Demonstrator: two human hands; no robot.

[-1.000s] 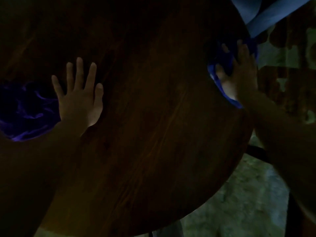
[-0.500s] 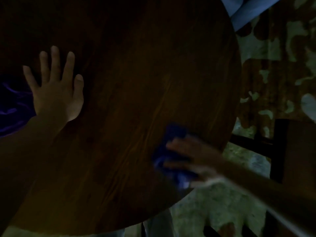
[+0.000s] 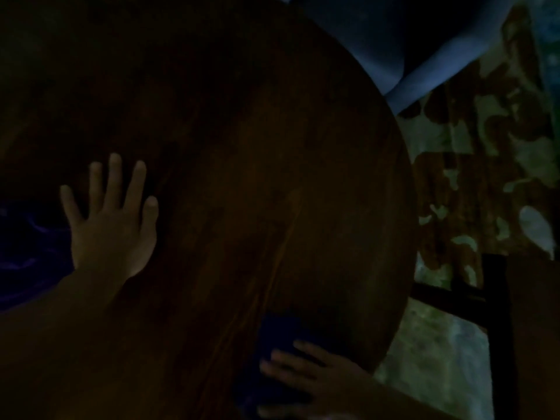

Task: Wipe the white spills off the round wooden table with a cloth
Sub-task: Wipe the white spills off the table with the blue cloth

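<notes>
— Left hand (image 3: 110, 234)?
— Flat on the round wooden table (image 3: 242, 192), palm down, fingers (image 3: 114, 180) spread wide, holding nothing. Just beside a purple fabric (image 3: 27, 253) at the left edge of view.

— Right hand (image 3: 306, 380)?
— Near the table's lower right rim, fingers (image 3: 283, 357) stretched out and slightly apart, pressed down on a dark blue cloth (image 3: 281, 331). No curl around it; laid flat over it instead.

— And the cloth?
— On the wood, partly under that hand, bunched toward the table's middle.

— White spills?
— Too dim to make out any on the tabletop.

— Around the table?
— A pale blue shape (image 3: 424, 74) past the far rim, a mottled floor (image 3: 485, 153) to the right, a dark chair frame (image 3: 494, 298) lower right.
</notes>
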